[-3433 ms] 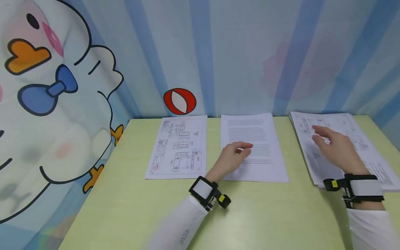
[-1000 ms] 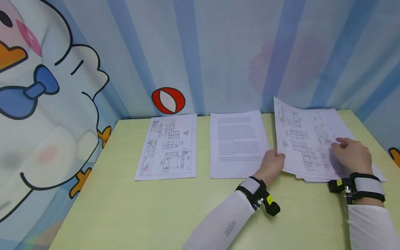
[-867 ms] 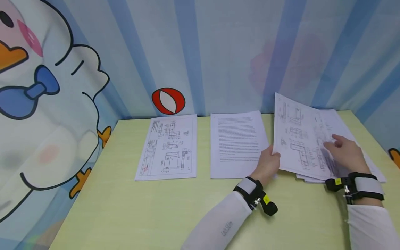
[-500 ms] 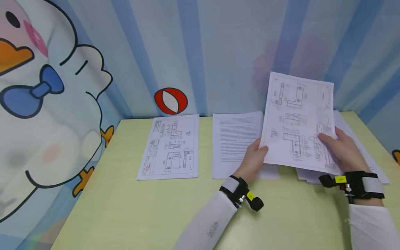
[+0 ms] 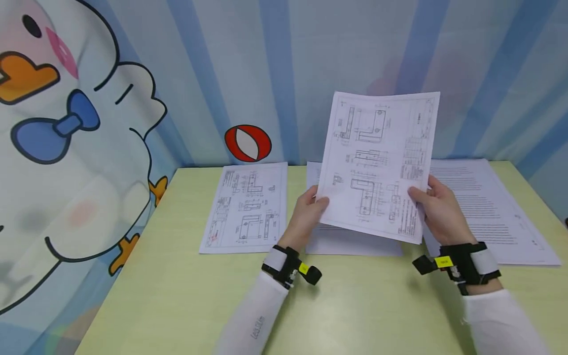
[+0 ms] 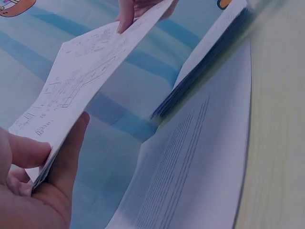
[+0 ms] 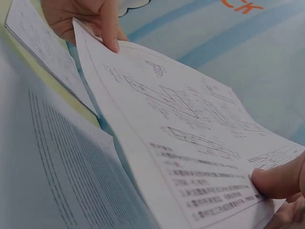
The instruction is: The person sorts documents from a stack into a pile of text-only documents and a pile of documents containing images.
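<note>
A pale blue backdrop point(image 5: 337, 59) with darker blue stripes point(image 5: 280, 74) rises behind the yellow-green worktop point(image 5: 350, 320). On the left it shows a large white cartoon bird point(image 5: 111, 187) with an orange beak point(image 5: 28, 76) and blue bow tie point(image 5: 67, 124); a red-and-white ball point(image 5: 248, 143) is printed above the worktop's back edge. Soft light falls on the worktop.

drawing paper point(image 5: 381, 162) | is showing white, with black line drawings of L-shaped parts and small print inside a thin border | is being held up by both side edges, tilting and bending slightly | is hovering above the text page point(image 5: 355, 245), partly covering it in the head view
</note>
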`<state>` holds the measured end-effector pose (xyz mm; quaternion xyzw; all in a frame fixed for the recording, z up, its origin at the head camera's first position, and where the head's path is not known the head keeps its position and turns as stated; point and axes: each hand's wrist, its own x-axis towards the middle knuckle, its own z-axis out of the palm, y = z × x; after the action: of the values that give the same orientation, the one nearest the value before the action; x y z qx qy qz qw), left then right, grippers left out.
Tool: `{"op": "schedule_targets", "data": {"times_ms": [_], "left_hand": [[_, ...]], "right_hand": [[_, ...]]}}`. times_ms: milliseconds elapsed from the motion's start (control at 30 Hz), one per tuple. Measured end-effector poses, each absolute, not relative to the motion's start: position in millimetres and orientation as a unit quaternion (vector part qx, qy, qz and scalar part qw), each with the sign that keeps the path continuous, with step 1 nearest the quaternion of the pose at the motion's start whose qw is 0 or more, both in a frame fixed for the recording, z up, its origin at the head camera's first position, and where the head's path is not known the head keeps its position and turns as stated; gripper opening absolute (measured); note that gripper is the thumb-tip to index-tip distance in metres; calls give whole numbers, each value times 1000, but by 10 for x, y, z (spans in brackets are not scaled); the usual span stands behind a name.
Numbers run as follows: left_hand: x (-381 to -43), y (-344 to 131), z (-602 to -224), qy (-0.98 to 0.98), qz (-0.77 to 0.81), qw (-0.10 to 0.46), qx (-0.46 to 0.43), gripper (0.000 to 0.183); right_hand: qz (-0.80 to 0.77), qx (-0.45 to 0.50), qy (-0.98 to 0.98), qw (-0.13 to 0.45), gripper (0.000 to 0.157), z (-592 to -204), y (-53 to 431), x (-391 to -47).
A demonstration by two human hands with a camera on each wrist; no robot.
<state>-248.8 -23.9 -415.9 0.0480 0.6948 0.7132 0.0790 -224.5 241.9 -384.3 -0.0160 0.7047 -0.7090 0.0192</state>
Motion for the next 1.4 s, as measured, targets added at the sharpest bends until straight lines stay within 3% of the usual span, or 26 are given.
{"op": "schedule_targets", "data": {"times_ms": [267, 767, 1033, 1400], "left_hand": [[-2463, -814, -4010, 754, 652, 43, 62, 28], [-2430, -1759, -3995, 831, 555, 2, -49, 36], [-2412, -2192, -4099, 890, 445, -55, -81, 34], [-2340, -2600, -4193, 899, 409, 26, -154, 38]], "right_hand": [[-702, -54, 709, 22, 47, -3894, 1957, -2288], [-685, -31, 724, 79, 45, -4020, 986, -2535], [-647, -19, 756, 93, 39, -4154, 466, -2580], [-573, -41, 815, 73, 49, -4452, 52, -2680]]}}
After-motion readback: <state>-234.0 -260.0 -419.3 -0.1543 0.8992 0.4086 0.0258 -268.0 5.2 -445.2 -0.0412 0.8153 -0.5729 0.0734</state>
